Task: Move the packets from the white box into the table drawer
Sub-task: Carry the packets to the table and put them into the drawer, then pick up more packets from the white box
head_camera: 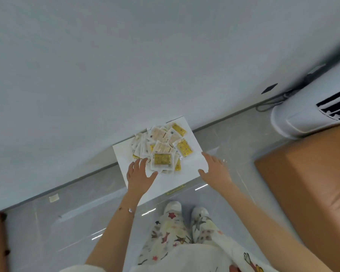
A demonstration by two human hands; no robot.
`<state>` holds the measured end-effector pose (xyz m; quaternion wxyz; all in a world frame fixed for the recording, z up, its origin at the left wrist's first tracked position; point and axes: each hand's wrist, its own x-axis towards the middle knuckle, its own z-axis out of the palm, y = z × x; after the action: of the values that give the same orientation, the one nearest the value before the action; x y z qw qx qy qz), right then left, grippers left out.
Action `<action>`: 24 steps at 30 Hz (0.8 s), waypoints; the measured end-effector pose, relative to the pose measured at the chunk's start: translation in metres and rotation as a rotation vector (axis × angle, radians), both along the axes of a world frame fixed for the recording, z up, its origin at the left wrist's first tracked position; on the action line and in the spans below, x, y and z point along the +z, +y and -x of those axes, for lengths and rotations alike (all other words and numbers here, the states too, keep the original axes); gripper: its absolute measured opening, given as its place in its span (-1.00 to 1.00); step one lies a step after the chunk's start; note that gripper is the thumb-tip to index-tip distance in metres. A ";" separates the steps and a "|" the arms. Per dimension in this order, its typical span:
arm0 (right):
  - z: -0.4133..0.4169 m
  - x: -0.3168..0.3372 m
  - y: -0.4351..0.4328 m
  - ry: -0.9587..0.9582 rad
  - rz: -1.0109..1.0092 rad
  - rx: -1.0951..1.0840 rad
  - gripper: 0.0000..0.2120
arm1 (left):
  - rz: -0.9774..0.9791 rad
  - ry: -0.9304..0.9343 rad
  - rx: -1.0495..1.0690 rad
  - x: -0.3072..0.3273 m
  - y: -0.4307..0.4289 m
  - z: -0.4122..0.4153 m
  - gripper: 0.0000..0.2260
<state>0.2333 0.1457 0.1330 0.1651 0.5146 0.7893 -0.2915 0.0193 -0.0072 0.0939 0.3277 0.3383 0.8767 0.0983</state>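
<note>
Your left grip [139,174] is spread open just beside the packets [163,146]; your right grip [214,169], likewise open, is at the box [123,156] edge.

Bright, soft, even light fills the view; the wall [126,55] is flatly lit, with no hard shadows. The glossy floor [67,222] throws short white streaks of glare at 6 and 7 o'clock. Wide-angle distortion bends the line where wall meets floor and stretches the air conditioner [306,114] at 3 o'clock, which is smeared with blur. The packets [163,148] at centre are soft, their print unreadable.
</note>
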 end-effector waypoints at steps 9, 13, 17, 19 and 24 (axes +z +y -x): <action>0.055 -0.206 0.096 0.094 0.075 -0.036 -0.33 | -0.059 -0.045 0.060 -0.183 0.067 0.000 -0.26; 0.080 -0.258 0.122 0.118 0.057 0.079 -0.21 | -0.072 0.092 -0.001 -0.221 0.074 0.001 -0.18; 0.099 -0.281 0.127 0.140 -0.059 0.249 -0.18 | -0.130 0.185 0.090 -0.231 0.078 -0.001 -0.17; 0.104 -0.284 0.127 0.106 -0.087 0.257 -0.18 | -0.171 0.198 0.162 -0.230 0.081 -0.005 -0.18; 0.110 -0.281 0.130 0.139 -0.127 0.207 -0.28 | -0.130 0.173 0.310 -0.227 0.097 -0.009 -0.19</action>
<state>0.1236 0.2760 -0.1478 0.1064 0.4185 0.8645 -0.2573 0.0288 0.0894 -0.1334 0.2096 0.2267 0.9350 0.1744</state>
